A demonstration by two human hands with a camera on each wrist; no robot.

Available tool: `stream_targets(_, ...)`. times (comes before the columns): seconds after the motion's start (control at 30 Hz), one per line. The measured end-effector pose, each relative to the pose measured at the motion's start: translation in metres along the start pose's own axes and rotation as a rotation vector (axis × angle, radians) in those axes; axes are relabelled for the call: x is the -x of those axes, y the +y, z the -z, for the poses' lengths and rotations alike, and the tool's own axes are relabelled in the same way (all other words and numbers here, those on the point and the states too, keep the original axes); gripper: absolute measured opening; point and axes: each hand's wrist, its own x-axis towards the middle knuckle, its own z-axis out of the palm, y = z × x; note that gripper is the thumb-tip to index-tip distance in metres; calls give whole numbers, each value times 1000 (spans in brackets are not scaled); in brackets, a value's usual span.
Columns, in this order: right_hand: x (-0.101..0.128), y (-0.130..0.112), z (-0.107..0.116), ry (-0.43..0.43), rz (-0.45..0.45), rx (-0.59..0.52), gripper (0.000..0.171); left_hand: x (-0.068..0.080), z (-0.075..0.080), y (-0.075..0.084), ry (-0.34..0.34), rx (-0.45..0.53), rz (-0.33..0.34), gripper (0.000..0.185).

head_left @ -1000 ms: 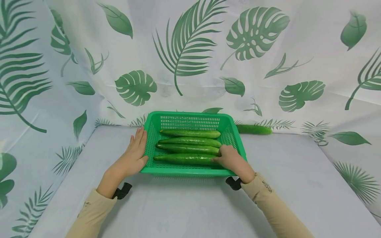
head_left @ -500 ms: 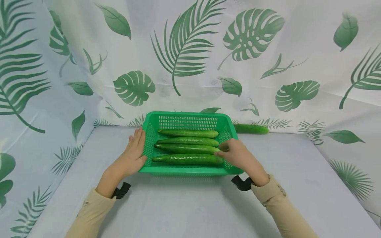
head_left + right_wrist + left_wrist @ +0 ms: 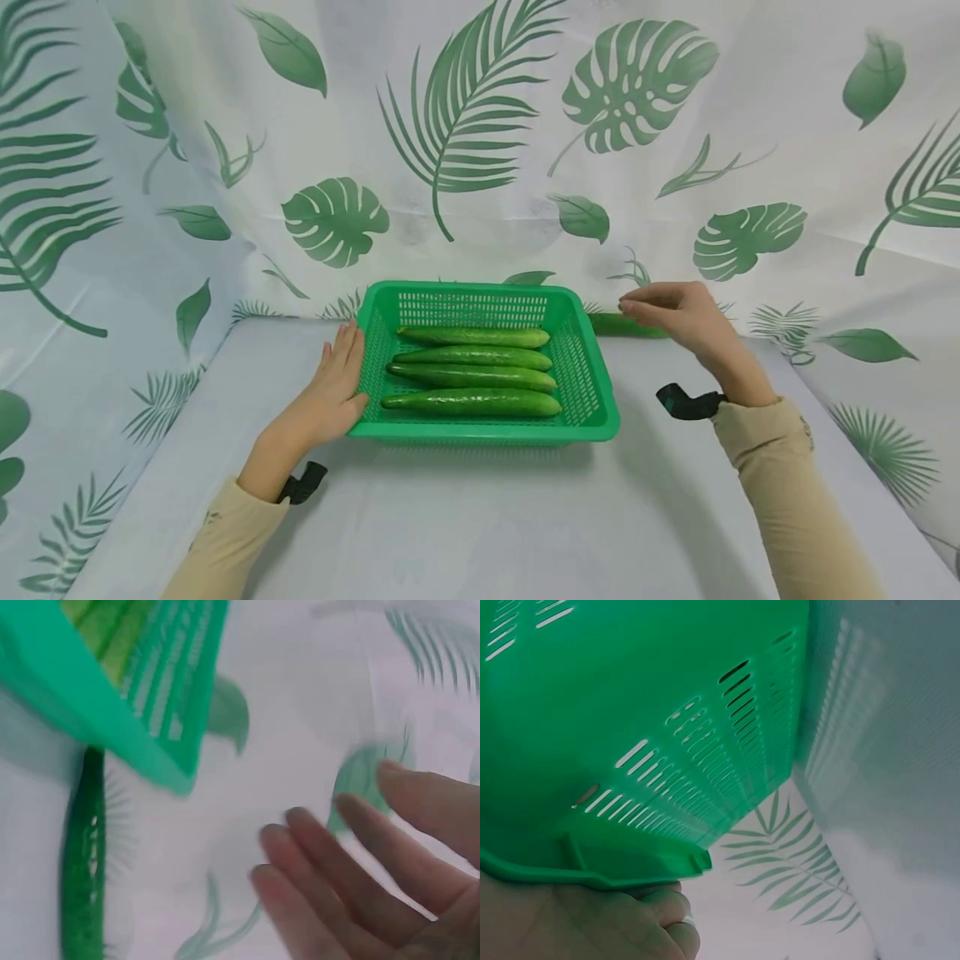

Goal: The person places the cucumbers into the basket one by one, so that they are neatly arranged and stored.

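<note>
Several green cucumbers (image 3: 472,402) lie side by side in a green plastic basket (image 3: 487,432). My left hand (image 3: 330,400) rests against the basket's left wall with straight fingers; the left wrist view shows its rim (image 3: 577,879) right at the hand. Past the basket's right side, my right hand (image 3: 693,325) is raised with nothing in its fingers. The right wrist view shows these fingers (image 3: 330,862) spread and slightly bent. Nearest to it is another cucumber (image 3: 618,326) behind the basket, its right end overlapped by the hand in the head view.
The basket stands on a white tabletop (image 3: 465,525). A white cloth with green leaf prints (image 3: 502,250) hangs behind it and along the sides. Black straps with small mounts (image 3: 686,403) sit at both wrists.
My right hand has let go of the cucumbers in the basket, lifted out and moved right and back toward the loose cucumber. The left hand has stayed at the basket's wall.
</note>
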Motion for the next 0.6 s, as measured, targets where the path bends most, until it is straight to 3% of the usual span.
stream_targets(0.13, -22, 32, 21, 89, -24, -94, 52, 1, 1, 2, 8, -1, 1, 81)
stream_targets(0.27, -45, 72, 29, 175, -48, -93, 49, 3, 2, 3, 12, -1, 1, 81)
stream_targets(0.47, -70, 138, 12, 218, -187, -64, 43, 3, 1, 2, 17, -12, 3, 81)
stream_targets(0.6, -76, 172, -1, 177, -205, -28, 44, 2, 1, 1, 18, -6, -3, 81)
